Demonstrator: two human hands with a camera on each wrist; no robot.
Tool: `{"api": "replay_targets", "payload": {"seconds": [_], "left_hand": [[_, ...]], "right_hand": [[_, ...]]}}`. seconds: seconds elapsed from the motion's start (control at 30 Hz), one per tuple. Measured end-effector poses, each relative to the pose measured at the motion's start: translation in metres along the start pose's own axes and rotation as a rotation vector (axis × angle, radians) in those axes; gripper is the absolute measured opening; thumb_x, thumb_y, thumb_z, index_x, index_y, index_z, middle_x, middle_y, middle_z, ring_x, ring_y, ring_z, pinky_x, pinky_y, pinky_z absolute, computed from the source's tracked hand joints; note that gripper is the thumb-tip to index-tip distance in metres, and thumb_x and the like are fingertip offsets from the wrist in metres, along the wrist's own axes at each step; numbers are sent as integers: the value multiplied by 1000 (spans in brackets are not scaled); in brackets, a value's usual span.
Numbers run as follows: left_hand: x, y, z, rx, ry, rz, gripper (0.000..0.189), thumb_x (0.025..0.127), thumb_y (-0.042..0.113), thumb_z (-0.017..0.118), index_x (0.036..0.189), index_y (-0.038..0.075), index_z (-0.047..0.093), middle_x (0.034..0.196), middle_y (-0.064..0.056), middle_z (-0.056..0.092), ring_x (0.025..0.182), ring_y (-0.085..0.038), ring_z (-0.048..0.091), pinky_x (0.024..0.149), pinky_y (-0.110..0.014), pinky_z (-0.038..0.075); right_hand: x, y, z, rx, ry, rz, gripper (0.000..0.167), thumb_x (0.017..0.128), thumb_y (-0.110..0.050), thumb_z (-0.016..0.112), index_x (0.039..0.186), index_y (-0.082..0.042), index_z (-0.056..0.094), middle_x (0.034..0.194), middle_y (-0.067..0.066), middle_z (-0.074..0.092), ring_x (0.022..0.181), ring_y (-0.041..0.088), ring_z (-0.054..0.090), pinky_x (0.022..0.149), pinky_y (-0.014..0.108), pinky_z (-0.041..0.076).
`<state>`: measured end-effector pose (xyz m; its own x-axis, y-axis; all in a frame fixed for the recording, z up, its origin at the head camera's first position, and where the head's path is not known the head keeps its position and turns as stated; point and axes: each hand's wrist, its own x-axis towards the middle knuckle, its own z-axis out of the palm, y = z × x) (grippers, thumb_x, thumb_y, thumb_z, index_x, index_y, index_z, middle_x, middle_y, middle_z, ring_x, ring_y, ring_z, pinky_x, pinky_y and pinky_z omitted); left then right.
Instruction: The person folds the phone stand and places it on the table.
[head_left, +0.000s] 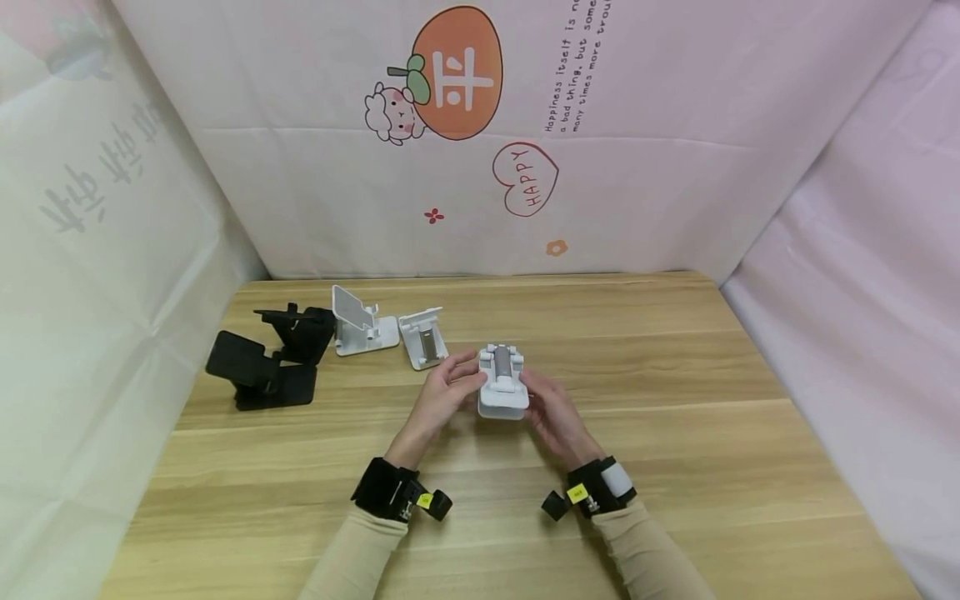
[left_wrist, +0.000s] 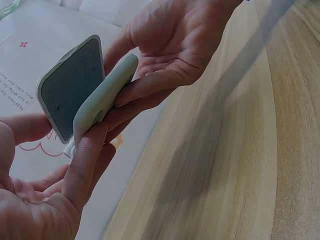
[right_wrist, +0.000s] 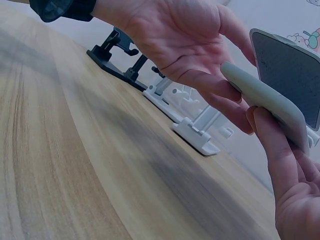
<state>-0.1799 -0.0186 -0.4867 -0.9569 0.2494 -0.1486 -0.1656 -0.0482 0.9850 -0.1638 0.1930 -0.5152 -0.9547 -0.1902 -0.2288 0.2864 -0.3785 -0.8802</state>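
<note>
A white folding phone stand (head_left: 502, 400) is held up in front of me between both hands. My left hand (head_left: 444, 396) grips its left side, and my right hand (head_left: 561, 421) grips the right side. In the left wrist view the stand's plate with a dark grey pad (left_wrist: 75, 85) is spread a little apart from its rounded base (left_wrist: 102, 95). Fingers of both hands support the base from beneath, with a thumb near the plate's edge. The right wrist view shows the same base (right_wrist: 267, 95) with fingertips of both hands against it.
Standing at the back left of the wooden table (head_left: 675, 417) are two black phone stands, one in front (head_left: 277, 383) and one behind (head_left: 303, 333). Beside them are a white phone stand (head_left: 363, 325) and a smaller white one (head_left: 423, 337). A printed cloth (head_left: 315, 200) hangs behind the table.
</note>
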Motion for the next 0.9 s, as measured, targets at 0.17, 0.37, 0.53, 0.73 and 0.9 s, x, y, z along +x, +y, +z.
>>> {"api": "replay_targets", "payload": {"seconds": [0.17,0.37,0.53,0.73,0.9], "left_hand": [[-1,0,0,0,-8,10,58,98,15,68,151,2,47,141,-24,59,123,-38,63,87,-42,62],[-2,-1,-1,4,-22,20,58,97,11,67,151,2,47,142,-25,59,121,-38,64,82,-37,62],[0,0,-1,24,-25,27,58,96,8,68,151,2,47,142,-25,59,123,-39,64,87,-35,60],[-1,2,-1,67,-24,45,55,98,4,66,149,-1,47,139,-26,60,124,-41,63,94,-40,59],[-1,0,-1,72,-22,35,56,97,2,66,150,0,47,139,-26,60,121,-42,64,84,-37,62]], "right_hand": [[0,1,1,-1,1,-7,53,109,-21,52,149,12,40,108,4,71,87,10,70,70,20,60],[0,2,1,8,-2,-6,52,109,-17,52,150,13,37,105,2,74,82,10,70,67,19,59],[2,2,1,17,-5,-8,52,109,-14,51,150,13,35,105,3,75,81,11,72,66,19,59],[4,4,2,15,10,-19,49,108,-11,52,148,14,39,107,4,75,86,11,73,71,20,61],[4,6,2,6,22,-4,46,108,-10,53,147,12,42,110,6,75,89,13,73,72,21,61]]}}
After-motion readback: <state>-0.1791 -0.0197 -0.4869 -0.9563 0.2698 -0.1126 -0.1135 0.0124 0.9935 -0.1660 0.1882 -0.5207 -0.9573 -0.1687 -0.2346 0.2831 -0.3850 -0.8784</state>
